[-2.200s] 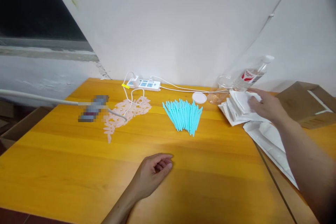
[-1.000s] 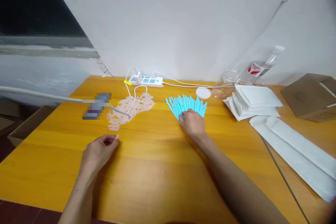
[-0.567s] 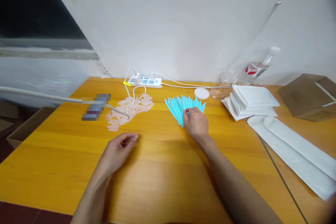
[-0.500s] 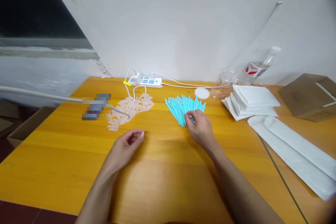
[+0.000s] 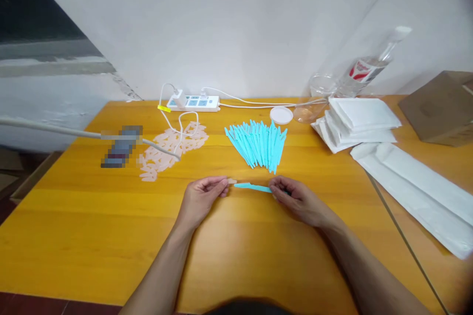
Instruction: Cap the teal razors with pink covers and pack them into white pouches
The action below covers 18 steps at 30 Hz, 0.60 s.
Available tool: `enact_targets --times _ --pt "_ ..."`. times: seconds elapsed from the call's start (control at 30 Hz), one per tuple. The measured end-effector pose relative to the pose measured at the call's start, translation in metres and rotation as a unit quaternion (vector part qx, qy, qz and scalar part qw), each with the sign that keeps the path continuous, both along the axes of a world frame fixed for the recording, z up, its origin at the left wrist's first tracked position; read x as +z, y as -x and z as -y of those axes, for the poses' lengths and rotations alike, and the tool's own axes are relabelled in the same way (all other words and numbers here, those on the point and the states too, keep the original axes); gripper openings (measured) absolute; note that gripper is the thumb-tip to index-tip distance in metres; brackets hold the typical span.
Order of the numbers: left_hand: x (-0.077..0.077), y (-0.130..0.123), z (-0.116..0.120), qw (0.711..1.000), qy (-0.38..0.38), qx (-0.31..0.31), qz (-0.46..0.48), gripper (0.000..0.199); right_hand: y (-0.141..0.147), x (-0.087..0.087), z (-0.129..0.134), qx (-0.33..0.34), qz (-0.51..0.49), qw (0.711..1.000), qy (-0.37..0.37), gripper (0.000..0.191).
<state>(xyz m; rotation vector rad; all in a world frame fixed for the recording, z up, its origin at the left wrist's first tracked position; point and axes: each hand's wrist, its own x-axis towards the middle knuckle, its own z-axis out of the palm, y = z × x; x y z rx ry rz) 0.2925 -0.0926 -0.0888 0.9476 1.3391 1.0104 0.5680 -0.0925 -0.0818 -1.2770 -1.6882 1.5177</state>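
My left hand [image 5: 205, 198] pinches a small pale pink piece [image 5: 231, 181], whose tip sticks out to the right. In my right hand [image 5: 297, 199] is one end of a slim turquoise stick [image 5: 253, 187], held nearly level, its free end close to the pink piece. Both hands are just above the wooden table [image 5: 236, 256]. Beyond them a fanned pile of turquoise sticks [image 5: 258, 142] lies on the table. A spread of pale pink pieces [image 5: 162, 155] lies farther left, with a white cable across it.
A power strip [image 5: 199, 103], a round white lid [image 5: 281, 115], a clear container [image 5: 308, 108] and a bottle [image 5: 364, 71] are at the back. White packets [image 5: 364, 118], long white sleeves [image 5: 410, 187] and a cardboard box [image 5: 439, 108] occupy the right. A blurred phone-like object [image 5: 121, 146] lies left.
My right hand has come back from the turquoise pile with one stick. My left hand has moved right, and the pink piece now shows at its fingertips. The view has shifted slightly.
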Motion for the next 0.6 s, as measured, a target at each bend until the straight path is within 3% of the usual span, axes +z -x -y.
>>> enact_targets --times 0.23,0.37,0.6 --pt "0.0017 0.0100 -0.0003 0.995 -0.042 -0.063 -0.057 0.033 -0.0071 -0.0001 -0.0028 -0.018 0.012 1.000 0.011 0.033" --pt "-0.0005 0.0058 0.0010 0.995 -0.029 -0.078 -0.062 0.033 -0.0077 -0.0004 -0.0027 -0.014 0.013 1.000 0.013 0.032" --pt "0.0009 0.0055 0.0028 0.999 0.008 -0.046 0.008 0.031 -0.0078 -0.0014 -0.0027 -0.017 0.021 1.000 0.010 0.034"
